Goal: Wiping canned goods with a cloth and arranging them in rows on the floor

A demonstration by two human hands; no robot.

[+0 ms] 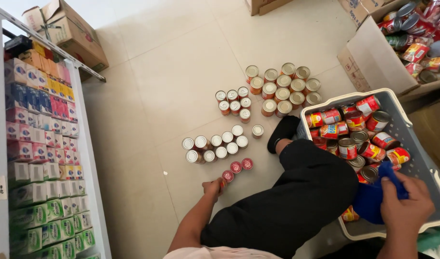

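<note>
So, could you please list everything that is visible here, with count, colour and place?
Large cans: about thirteen, orange sides and silver tops, standing on the floor at upper centre.
Small cans: about seven, silver tops, left of the large cans.
Silver-topped cans: about eleven, mid floor.
Red-topped cans: three in a row, near the left hand.
Basket: one, white plastic, at right, full of red cans.
Cloth: one, blue, in the basket.
Cardboard boxes: several, brown, top left and top right; one at right holds more cans.
Shelf: one, white, at left, stacked with small coloured boxes.
Floor: pale tiles.
Leg: black trousers, black sock.
Left hand: on a small red can.
Right hand: gripping the blue cloth.
</note>
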